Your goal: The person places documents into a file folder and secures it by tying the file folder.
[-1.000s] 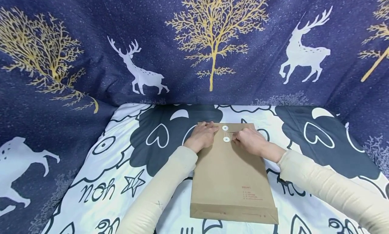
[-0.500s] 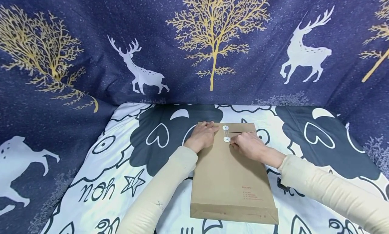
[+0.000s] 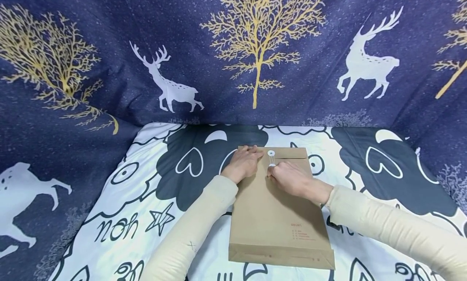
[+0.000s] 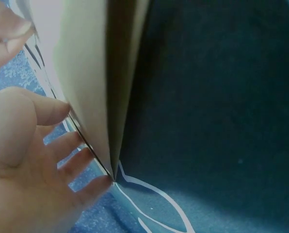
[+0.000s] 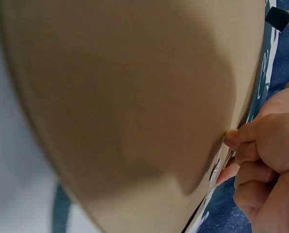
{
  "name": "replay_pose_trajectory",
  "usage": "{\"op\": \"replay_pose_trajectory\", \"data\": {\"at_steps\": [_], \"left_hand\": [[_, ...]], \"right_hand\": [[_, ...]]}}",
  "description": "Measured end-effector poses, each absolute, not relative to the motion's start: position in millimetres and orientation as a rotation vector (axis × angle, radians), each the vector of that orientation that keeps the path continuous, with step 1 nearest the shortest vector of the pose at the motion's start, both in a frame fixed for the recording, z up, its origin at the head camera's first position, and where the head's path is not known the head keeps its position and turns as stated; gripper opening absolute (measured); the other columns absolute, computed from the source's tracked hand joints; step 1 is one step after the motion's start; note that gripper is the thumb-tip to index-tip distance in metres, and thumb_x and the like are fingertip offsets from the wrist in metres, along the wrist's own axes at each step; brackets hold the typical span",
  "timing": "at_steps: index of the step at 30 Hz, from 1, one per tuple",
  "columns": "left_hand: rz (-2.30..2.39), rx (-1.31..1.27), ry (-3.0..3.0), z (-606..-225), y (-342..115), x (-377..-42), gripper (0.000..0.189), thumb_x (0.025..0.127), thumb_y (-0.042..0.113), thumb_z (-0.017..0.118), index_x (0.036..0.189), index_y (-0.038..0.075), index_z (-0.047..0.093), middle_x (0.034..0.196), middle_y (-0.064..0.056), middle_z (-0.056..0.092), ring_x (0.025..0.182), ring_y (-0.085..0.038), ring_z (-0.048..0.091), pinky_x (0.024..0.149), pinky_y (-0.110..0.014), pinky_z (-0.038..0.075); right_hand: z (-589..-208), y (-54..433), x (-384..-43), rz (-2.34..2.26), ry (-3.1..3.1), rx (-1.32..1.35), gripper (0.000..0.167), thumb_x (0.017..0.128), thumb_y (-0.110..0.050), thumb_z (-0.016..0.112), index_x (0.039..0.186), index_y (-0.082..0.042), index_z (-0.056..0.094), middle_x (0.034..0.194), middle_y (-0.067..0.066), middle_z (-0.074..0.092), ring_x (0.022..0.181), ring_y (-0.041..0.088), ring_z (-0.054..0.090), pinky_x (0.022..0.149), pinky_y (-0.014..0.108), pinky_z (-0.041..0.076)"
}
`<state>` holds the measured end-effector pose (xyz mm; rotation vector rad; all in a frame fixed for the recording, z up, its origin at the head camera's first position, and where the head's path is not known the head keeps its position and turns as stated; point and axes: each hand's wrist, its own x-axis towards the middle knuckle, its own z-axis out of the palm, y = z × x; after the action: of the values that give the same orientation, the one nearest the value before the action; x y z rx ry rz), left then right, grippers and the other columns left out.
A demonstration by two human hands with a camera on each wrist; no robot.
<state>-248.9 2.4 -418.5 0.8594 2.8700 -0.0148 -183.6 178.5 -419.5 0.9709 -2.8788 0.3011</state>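
Note:
A brown kraft paper document envelope (image 3: pixel 277 216) lies flat, its string-tie flap at the far end. Thin string (image 3: pixel 271 159) runs between the upper white button (image 3: pixel 271 153) and the lower one (image 3: pixel 271 165), which is partly hidden by the right hand. My left hand (image 3: pixel 242 163) rests on the envelope's upper left corner, fingers extended; the left wrist view shows its fingertips along the envelope's edge (image 4: pixel 86 73). With curled fingers, my right hand (image 3: pixel 292 179) pinches the string's end at the lower button; the end itself is hidden. In the right wrist view, thumb and index finger (image 5: pixel 239 137) come together.
Under the envelope spreads a white sheet (image 3: pixel 120 191) with black cartoon drawings. A dark blue cloth (image 3: pixel 219 86) printed with deer and golden trees hangs behind and at the sides. Red print marks the envelope's near right part.
My right hand has moved left and slightly nearer, from beside the buttons to just below the lower one, covering part of it. My left hand stays in place.

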Motion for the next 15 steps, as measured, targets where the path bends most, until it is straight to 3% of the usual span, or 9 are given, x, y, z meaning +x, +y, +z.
{"op": "replay_pose_trajectory", "data": {"at_steps": [8, 15], "left_hand": [[0.011, 0.840, 2.869, -418, 2, -249, 0.056, 0.101, 0.017, 0.053, 0.155, 0.027, 0.048, 0.165, -0.004, 0.036, 0.146, -0.025, 0.037, 0.114, -0.046, 0.035], [0.056, 0.835, 2.863, -416, 0, -248, 0.049, 0.105, 0.019, 0.048, 0.153, 0.028, 0.052, 0.164, -0.005, 0.037, 0.145, -0.024, 0.039, 0.114, -0.050, 0.036]], "right_hand": [[-415, 169, -205, 0.262, -2.935, 1.038, 0.019, 0.088, 0.001, 0.069, 0.078, -0.015, 0.067, 0.065, -0.008, 0.057, 0.056, 0.010, 0.051, 0.051, 0.029, 0.043], [-410, 166, -232, 0.266, -2.966, 1.045, 0.028, 0.087, 0.003, 0.066, 0.071, -0.019, 0.058, 0.063, -0.006, 0.049, 0.056, 0.014, 0.049, 0.050, 0.031, 0.041]]}}
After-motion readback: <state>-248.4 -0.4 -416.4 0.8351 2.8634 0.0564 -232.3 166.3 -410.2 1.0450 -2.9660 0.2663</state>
